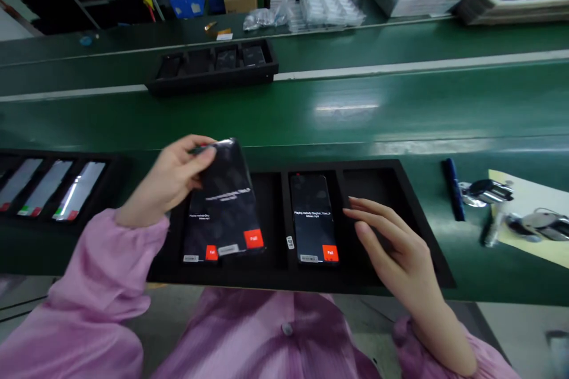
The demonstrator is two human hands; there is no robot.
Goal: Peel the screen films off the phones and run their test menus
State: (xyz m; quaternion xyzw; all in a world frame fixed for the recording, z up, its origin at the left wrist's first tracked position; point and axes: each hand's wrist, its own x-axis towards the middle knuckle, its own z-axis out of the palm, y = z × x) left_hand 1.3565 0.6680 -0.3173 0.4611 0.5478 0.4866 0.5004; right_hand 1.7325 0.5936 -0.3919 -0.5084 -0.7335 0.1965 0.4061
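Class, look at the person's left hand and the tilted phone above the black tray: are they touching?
Touching. The head view shows the left hand gripping the top end of the tilted phone, with the fingers wrapped around its upper edge.

black phone [231, 201] with red button, black tray [400, 189], green belt [311, 112], pink sleeve [111, 272]

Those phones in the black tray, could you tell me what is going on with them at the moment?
A person in pink sleeves sits at a green conveyor. Their left hand holds one phone tilted above the black tray, over another phone lying in a slot. Their right hand rests open on the tray beside a third phone. The screens show red Fail buttons.
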